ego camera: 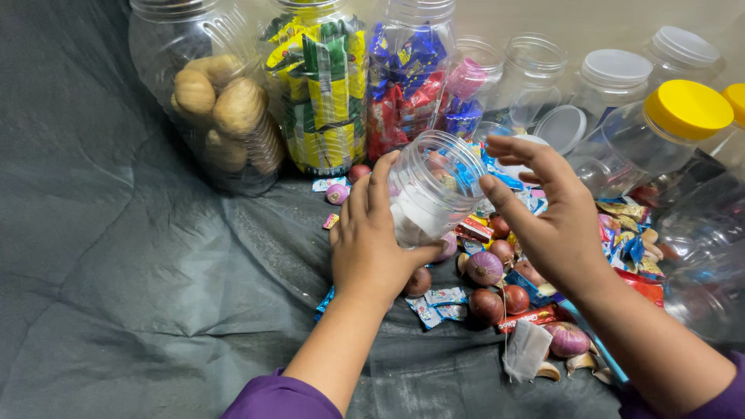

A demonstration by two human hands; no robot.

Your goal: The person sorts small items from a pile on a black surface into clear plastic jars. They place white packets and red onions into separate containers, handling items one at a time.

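Observation:
My left hand (370, 237) grips a small clear plastic jar (431, 186), tilted with its open mouth facing away to the right. White stuff lies in the jar's bottom. My right hand (547, 213) hovers just right of the jar's mouth, fingers spread and curved, with nothing in it. Below both hands lie red onions (485, 268), garlic cloves (548, 371) and small sweet packets (438, 302) scattered on a dark grey cloth (116, 256).
Along the back stand large clear jars: one with round biscuits (225, 109), one with yellow-green packets (322, 93), one with blue and red sweets (407, 85). Empty jars stand at the right, some with white lids (617, 68), one with a yellow lid (687, 109).

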